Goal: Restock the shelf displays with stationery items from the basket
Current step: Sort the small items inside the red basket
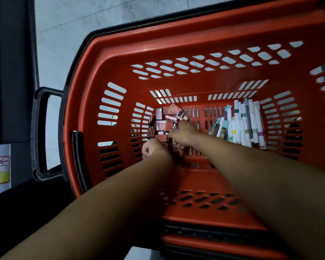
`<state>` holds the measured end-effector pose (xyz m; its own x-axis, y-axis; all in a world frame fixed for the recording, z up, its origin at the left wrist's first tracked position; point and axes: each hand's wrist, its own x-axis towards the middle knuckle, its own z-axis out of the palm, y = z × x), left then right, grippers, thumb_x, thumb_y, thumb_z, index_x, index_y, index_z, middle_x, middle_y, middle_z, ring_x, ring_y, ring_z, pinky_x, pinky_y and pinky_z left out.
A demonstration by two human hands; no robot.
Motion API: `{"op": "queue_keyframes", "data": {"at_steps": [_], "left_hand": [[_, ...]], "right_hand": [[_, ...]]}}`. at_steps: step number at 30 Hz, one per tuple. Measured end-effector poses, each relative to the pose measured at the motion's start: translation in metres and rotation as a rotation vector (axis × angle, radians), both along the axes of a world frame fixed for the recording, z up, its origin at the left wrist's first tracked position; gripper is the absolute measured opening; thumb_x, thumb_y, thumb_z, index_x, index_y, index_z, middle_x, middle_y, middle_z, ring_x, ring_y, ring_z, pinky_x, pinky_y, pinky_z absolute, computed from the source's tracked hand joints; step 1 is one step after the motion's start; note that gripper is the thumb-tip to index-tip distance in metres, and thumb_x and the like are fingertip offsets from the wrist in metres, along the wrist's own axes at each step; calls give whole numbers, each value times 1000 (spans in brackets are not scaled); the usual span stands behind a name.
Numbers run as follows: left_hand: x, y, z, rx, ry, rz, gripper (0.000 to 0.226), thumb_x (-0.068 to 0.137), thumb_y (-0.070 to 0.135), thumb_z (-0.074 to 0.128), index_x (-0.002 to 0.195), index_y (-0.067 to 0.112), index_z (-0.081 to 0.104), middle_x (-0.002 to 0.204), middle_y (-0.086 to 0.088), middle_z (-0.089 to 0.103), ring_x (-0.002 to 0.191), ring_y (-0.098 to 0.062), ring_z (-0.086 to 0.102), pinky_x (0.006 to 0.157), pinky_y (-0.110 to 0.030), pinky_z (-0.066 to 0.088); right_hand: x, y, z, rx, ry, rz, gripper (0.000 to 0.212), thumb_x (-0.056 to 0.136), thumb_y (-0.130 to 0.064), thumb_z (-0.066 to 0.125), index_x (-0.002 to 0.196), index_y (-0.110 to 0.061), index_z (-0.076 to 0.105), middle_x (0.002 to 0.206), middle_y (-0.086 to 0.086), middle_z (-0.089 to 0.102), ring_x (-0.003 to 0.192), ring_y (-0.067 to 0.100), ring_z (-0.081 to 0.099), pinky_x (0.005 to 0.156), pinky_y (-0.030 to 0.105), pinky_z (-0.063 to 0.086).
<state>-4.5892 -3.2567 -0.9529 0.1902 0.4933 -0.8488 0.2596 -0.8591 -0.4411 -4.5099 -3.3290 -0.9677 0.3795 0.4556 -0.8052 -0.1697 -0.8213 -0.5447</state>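
Left hand, right hand amid red boxes in basket; fingers' grip indiscernible.

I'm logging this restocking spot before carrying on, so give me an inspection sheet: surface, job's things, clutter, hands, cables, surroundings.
Surface: pale tiled floor under a red plastic basket with a black handle.
Job's things: small red boxes heaped at the left of the basket bottom; white pen packs lying side by side at the right, apart from them.
Clutter: nothing seen.
Hands: left hand curled at the near edge of the heap, right hand on top of it; whether either holds a box cannot be told.
Cables: nothing seen.
Surroundings: dark shelf unit at the left, a red-and-white label lower down.
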Motion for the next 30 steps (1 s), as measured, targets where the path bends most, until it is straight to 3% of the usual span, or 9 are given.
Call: {"op": "queue_keyframes", "data": {"at_steps": [3,5,9,12,15,17,20,24,30], "left_hand": [[-9,11,0,-21,-39,-54,42,93,26,66,135,27,61,132,2,65,104,-18,67,44,-30,37],[-3,10,11,-63,-109,18,51,91,32,68,141,33,55,138,2,62,117,-20,64,53,-32,42],[7,6,21,-84,-127,39,55,93,45,64,145,34,51,141,1,60,116,-22,65,74,-35,54],[17,2,22,-102,-48,-153,43,97,37,62,136,20,60,131,-1,65,111,-21,66,66,-34,53],[27,4,35,-5,-134,-117,37,99,28,60,132,13,61,123,-6,67,99,-22,68,60,-32,52],[31,12,37,31,-254,-53,37,98,27,61,132,11,60,120,-8,66,94,-23,67,58,-33,50],[31,22,34,13,-477,90,79,91,48,70,144,2,35,139,-22,46,118,-33,59,83,-39,54],[26,17,15,-101,-552,80,133,73,63,80,157,1,-3,152,-26,20,137,-43,36,103,-48,47],[43,15,-8,-120,-573,196,129,77,52,81,158,7,-9,154,-31,13,134,-51,37,104,-52,44]], "right_hand": [[1,2,5,73,-96,87,27,99,-35,56,84,-13,57,68,7,70,66,22,74,73,32,56],[5,4,7,124,-169,127,36,99,-45,55,90,-10,58,72,9,71,66,22,74,71,34,57],[16,8,7,232,-36,17,20,97,-23,63,102,-3,65,97,15,74,73,17,76,78,37,63],[26,1,6,263,118,-202,15,94,6,56,104,1,66,141,14,58,82,24,76,77,32,63],[35,-13,5,141,-246,-111,14,95,0,49,100,-2,62,111,12,69,80,28,72,72,39,61],[39,-19,2,24,-407,-19,24,96,-8,52,119,-4,55,98,13,66,82,29,65,66,33,49],[37,-16,0,13,-314,-2,64,93,-18,62,148,-13,30,119,15,58,96,30,60,67,28,43],[33,-7,4,41,-252,18,74,89,-21,68,151,-28,28,146,15,35,131,38,45,99,42,47],[25,6,4,71,-100,1,86,89,-5,55,159,-33,13,161,11,28,139,35,41,109,49,45]]}}
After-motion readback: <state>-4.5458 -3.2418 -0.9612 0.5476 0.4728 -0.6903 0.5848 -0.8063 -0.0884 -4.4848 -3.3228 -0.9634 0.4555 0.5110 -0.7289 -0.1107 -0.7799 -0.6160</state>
